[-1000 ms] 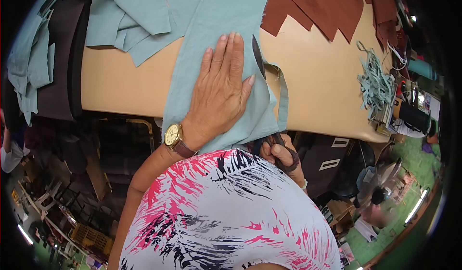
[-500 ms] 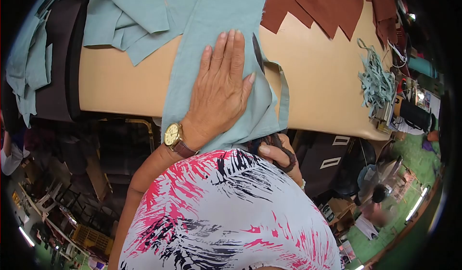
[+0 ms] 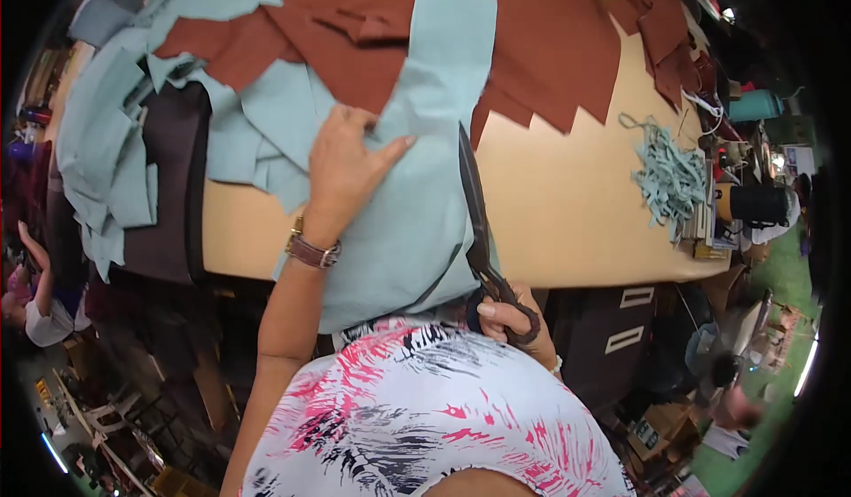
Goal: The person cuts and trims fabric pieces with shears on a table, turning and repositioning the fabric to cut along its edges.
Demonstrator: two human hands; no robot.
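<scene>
A strip of light blue cloth point(image 3: 403, 222) runs from the table down over its front edge towards my body. My left hand point(image 3: 343, 164) is at the strip's left edge, fingers curled at the cloth and thumb lying on top; the fingertips are partly hidden. Low on the right, my right hand point(image 3: 523, 324) grips the handles of large dark scissors point(image 3: 479, 222). Their long blades point away from me along the strip's right edge and look nearly closed.
Reddish-brown cloth point(image 3: 550, 45) with zigzag edges covers the far side of the tan table point(image 3: 567, 222). A tangle of thin blue offcuts point(image 3: 669, 178) lies at the right. More blue cloth pieces point(image 3: 106, 160) hang at the left. Another person's arm point(image 3: 35, 253) shows far left.
My left hand has gone from lying flat to curled at the strip's left edge. The strip's far end has come into view. More of the scissors shows, beside the strip.
</scene>
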